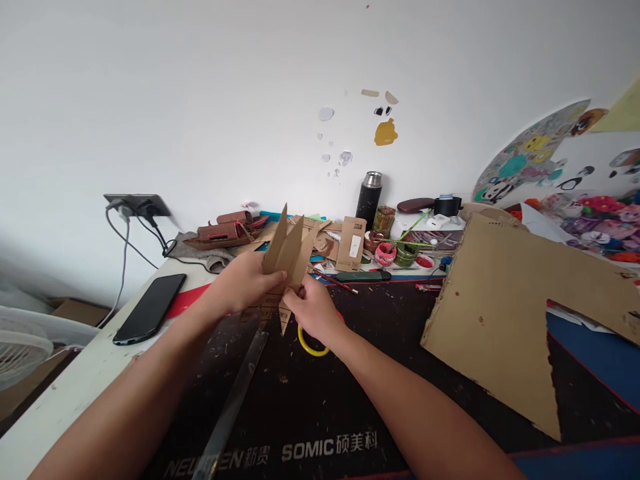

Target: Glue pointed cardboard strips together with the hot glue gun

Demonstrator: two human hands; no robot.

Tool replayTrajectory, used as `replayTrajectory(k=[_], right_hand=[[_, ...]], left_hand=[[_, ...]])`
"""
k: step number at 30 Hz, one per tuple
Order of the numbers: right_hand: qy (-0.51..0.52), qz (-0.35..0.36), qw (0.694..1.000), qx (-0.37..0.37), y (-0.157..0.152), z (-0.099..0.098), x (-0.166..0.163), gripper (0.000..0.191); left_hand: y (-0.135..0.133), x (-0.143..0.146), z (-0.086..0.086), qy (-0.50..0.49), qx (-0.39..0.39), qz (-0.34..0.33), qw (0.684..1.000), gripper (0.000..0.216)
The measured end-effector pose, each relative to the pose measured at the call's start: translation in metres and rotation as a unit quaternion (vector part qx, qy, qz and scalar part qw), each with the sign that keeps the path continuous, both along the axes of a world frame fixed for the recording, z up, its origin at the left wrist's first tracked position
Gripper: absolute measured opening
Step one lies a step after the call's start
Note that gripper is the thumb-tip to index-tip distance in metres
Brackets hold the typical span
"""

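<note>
Both of my hands hold a folded piece of brown cardboard (290, 250) upright above the dark desk mat. Its top ends in pointed tips, and a small pointed flap with print hangs below. My left hand (253, 280) grips its left side, thumb pressed on the near face. At the lower right edge, my right hand (315, 307) pinches it with bent fingers. Behind and below my right hand lies a yellow ring (314, 349), partly hidden by the hand. A metal ruler (235, 400) rests on the mat, under and in front of the cardboard.
A large cardboard sheet (490, 313) lies at the right. Along the wall stand a black thermos (370, 200), paint jars (385, 253), a small cardboard box (351, 245) and a brown model boat (225, 233). A phone (151, 308) lies at the left, near plugged cables.
</note>
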State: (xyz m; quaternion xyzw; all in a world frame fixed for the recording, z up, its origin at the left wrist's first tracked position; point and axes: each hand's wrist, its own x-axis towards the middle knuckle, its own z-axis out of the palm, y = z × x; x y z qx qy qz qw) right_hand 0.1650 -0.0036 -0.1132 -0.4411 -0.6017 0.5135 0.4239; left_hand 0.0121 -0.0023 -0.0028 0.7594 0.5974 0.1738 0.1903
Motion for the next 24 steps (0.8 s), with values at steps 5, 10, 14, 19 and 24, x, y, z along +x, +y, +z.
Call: replayTrajectory(k=[5, 10, 14, 19, 24], right_hand=[[-0.016, -0.03, 0.999, 0.027, 0.003, 0.001, 0.003, 0.013], [0.045, 0.008, 0.999, -0.001, 0.003, 0.008, 0.007, 0.011], [0.069, 0.059, 0.995, -0.031, 0.002, 0.011, 0.009, 0.016], [0.06, 0.085, 0.994, -0.04, 0.0, 0.012, 0.009, 0.02], [0.051, 0.088, 0.994, -0.044, -0.003, 0.018, 0.01, 0.019]], left_hand=[[-0.006, 0.013, -0.007, 0.083, 0.049, 0.037, 0.995, 0.033], [0.002, -0.001, -0.003, -0.063, 0.025, 0.033, 0.997, 0.037], [0.008, -0.011, -0.003, -0.146, -0.017, 0.03, 0.989, 0.039], [0.009, -0.015, -0.002, -0.18, -0.042, 0.045, 0.982, 0.036], [0.011, -0.017, -0.002, -0.184, -0.064, 0.052, 0.979, 0.036]])
